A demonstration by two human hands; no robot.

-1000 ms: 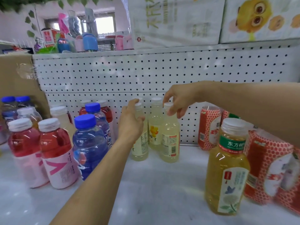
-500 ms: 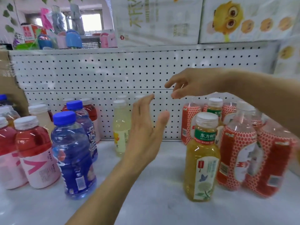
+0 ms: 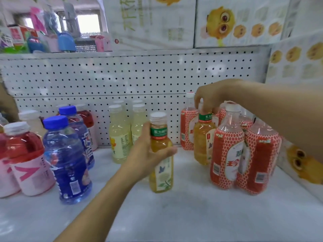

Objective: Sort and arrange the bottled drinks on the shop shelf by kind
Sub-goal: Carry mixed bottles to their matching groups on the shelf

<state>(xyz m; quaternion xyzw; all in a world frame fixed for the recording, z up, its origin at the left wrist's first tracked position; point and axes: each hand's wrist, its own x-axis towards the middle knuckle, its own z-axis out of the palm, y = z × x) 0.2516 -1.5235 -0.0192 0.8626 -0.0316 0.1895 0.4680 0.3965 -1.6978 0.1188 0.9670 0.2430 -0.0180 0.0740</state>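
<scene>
Centre of frame: left hand (image 3: pixel 148 154) wrapped round the shoulder of a yellow tea bottle (image 3: pixel 161 173), upright on the shelf (image 3: pixel 192 215). Centre right: right hand (image 3: pixel 208 97) curled down over a second tea bottle (image 3: pixel 203 142), apparently pinching its hidden cap, beside the red-wrapped bottles (image 3: pixel 225 154).

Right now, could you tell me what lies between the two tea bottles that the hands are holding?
Only bare shelf separates the front tea bottle from the back tea bottle in the head view; a red-patterned bottle stands behind the gap.
</scene>
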